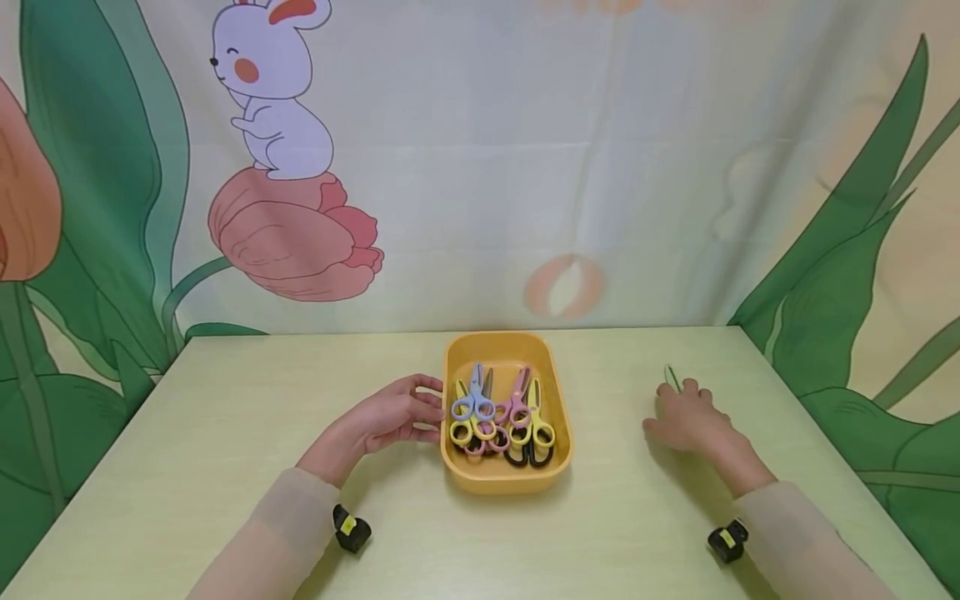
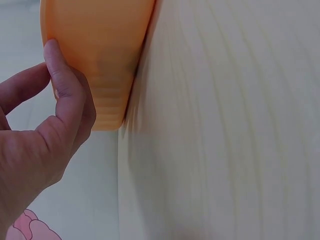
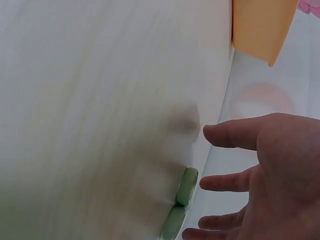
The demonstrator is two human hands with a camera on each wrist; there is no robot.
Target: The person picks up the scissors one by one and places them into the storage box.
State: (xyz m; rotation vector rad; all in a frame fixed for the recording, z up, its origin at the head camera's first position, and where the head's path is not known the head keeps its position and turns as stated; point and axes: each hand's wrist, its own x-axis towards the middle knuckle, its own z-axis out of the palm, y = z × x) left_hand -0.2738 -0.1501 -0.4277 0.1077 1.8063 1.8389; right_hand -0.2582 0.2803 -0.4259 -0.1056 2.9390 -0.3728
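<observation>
My left hand (image 1: 397,412) is at the left side of a yellow-orange plastic bin (image 1: 506,483), its fingertips touching the outer wall near the rim. In the left wrist view those loosely bent fingers (image 2: 60,65) lie against the bin's side. Inside the bin is a pile of small scissors: blue scissors (image 1: 474,404), pink scissors (image 1: 516,404), yellow-handled ones (image 1: 542,429) and black-handled ones (image 1: 517,458). My right hand (image 1: 690,417) hovers with spread fingers over green scissors (image 3: 186,187) on the table, which it partly hides. Nothing is in its grasp.
The pale wooden table (image 1: 600,542) runs back to a printed cloth backdrop (image 1: 465,167) with a rabbit and flowers. Black wrist devices hang at the left cuff (image 1: 351,529) and the right cuff (image 1: 727,542).
</observation>
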